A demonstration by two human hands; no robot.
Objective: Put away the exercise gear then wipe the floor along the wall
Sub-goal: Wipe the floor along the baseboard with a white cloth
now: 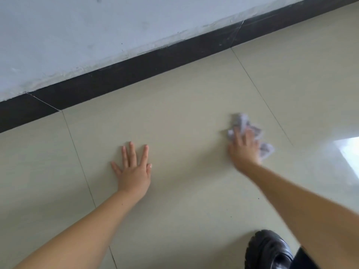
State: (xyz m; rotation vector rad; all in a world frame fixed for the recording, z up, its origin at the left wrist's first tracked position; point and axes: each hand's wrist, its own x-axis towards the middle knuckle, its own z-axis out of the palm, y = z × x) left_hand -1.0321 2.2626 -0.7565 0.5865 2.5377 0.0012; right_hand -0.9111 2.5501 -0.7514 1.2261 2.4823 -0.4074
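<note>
My right hand (245, 147) presses a crumpled grey-white cloth (242, 122) flat against the pale tiled floor (184, 105), a short way out from the wall; the hand is blurred. My left hand (134, 170) rests palm down on the floor with its fingers spread and nothing in it, to the left of the cloth. No exercise gear is in view.
A dark skirting board (147, 65) runs diagonally along the foot of a white wall (87, 32). My black shoe (269, 251) stands on the floor at the bottom right. A bright window reflection (349, 150) lies on the tiles at the right edge.
</note>
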